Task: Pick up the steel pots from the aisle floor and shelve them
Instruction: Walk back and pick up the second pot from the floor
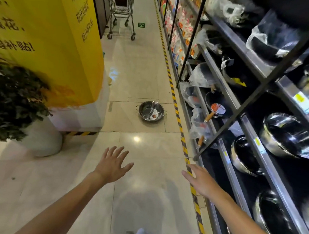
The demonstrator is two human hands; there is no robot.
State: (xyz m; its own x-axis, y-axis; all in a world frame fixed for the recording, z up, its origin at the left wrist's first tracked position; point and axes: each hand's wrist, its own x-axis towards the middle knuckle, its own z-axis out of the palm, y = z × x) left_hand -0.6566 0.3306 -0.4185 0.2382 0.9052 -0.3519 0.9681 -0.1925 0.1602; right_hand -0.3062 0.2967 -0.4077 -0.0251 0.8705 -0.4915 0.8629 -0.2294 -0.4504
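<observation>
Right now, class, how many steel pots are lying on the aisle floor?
1. The steel pot sits upright on the floor tiles ahead of both empty hands, left of the striped tape. Others may lie outside the view.

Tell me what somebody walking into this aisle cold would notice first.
Probably the lone steel pot sitting upright on the tile floor mid-aisle, near the striped floor tape. Next, the big yellow pillar on the left and the shelves of pans and shiny pots on the right. Closest in, the left hand and right hand are stretched forward, open and empty.
</observation>
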